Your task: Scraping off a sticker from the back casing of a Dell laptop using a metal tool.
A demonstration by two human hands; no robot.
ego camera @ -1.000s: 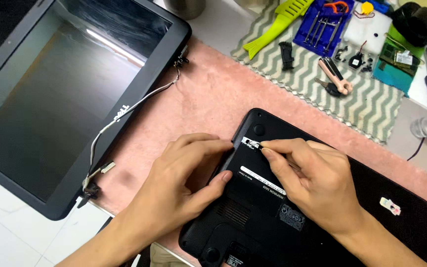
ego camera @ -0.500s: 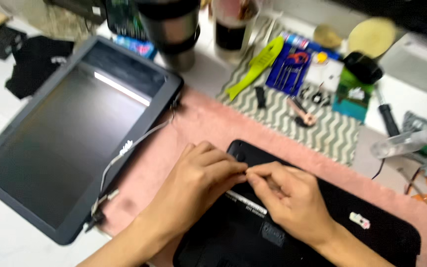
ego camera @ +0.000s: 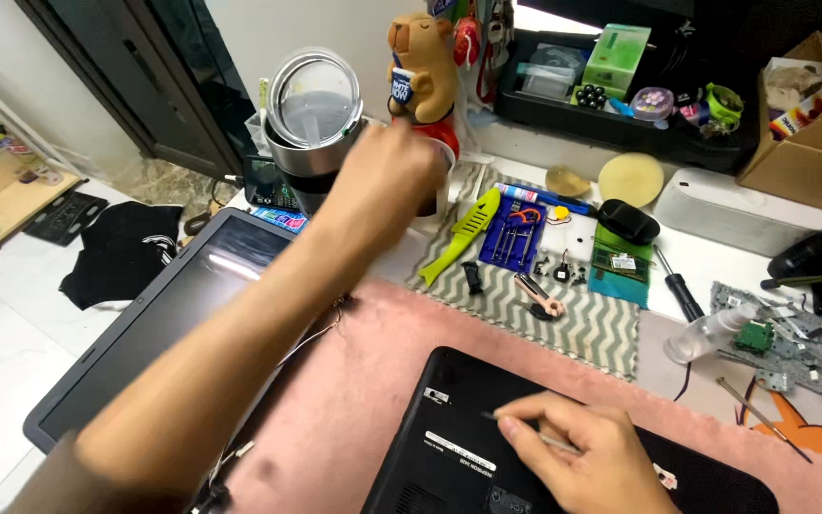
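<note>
My right hand [ego camera: 584,459] grips a thin metal tool [ego camera: 511,423], its tip resting on the underside of a black laptop base [ego camera: 435,447] that lies on a pink mat [ego camera: 354,400]. My left hand [ego camera: 387,176] is stretched far forward and blurred. It hovers in front of a red cup [ego camera: 446,143] beside a steel tumbler [ego camera: 311,124] and a brown animal figure [ego camera: 420,62]. Its fingers are curled; whether it holds anything is hidden. A detached laptop screen panel [ego camera: 159,324] with loose cables lies to the left.
A chevron cloth [ego camera: 573,319] carries a yellow-green fish-shaped tool [ego camera: 463,233], a blue bit kit [ego camera: 516,228], small screws and a green memory module [ego camera: 620,262]. A black-handled screwdriver [ego camera: 679,295], a white box [ego camera: 734,214], circuit parts [ego camera: 782,343] and a cardboard box [ego camera: 811,124] crowd the right.
My left hand left the laptop base and reached far forward toward the tumbler and red cup. My right hand stayed on the base with the tool. The view tilted up.
</note>
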